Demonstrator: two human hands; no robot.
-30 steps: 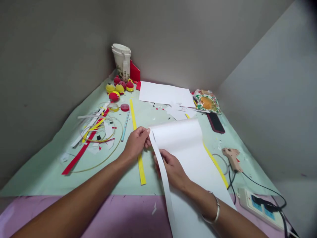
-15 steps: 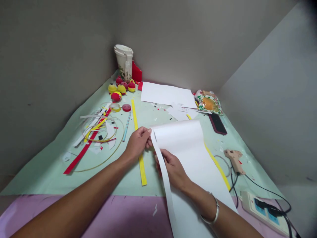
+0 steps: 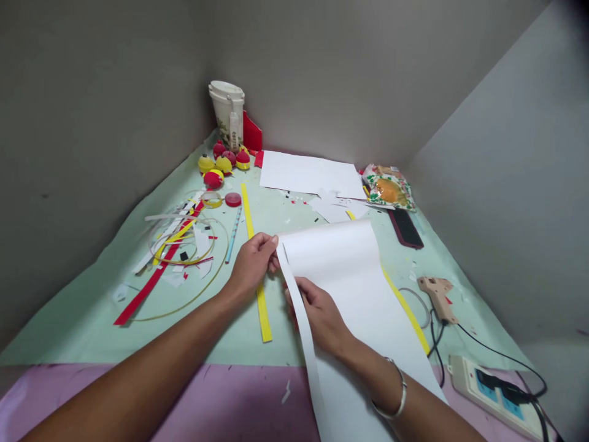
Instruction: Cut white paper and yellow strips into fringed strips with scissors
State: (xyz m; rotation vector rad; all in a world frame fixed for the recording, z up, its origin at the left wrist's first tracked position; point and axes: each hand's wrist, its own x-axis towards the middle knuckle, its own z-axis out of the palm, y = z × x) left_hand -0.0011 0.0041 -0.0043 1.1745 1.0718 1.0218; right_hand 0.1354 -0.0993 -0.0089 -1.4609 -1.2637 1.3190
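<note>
A large white paper sheet (image 3: 350, 294) lies before me, with a narrow white strip (image 3: 301, 325) along its left side, parted from it by a slit. My left hand (image 3: 257, 255) pinches the upper left corner of the paper between thumb and fingers. My right hand (image 3: 319, 313) is closed in the slit between strip and sheet, its fingers partly under the strip. Ahead of it a thin dark blade of scissors (image 3: 286, 250) shows at the top of the slit; the handles are hidden. A yellow strip (image 3: 262, 310) lies just left of the paper.
Left are paper scraps (image 3: 202, 239), a red strip (image 3: 147, 294) and a blue pencil (image 3: 234, 233). Red and yellow balls (image 3: 214, 178) sit by a lidded cup (image 3: 229, 113). Right are a phone (image 3: 405, 228), a glue gun (image 3: 437, 298) with cord and a power strip (image 3: 497, 396).
Both hands and the paper keep nearly the same pose. The view has shifted very slightly; no thing was taken up or let go.
</note>
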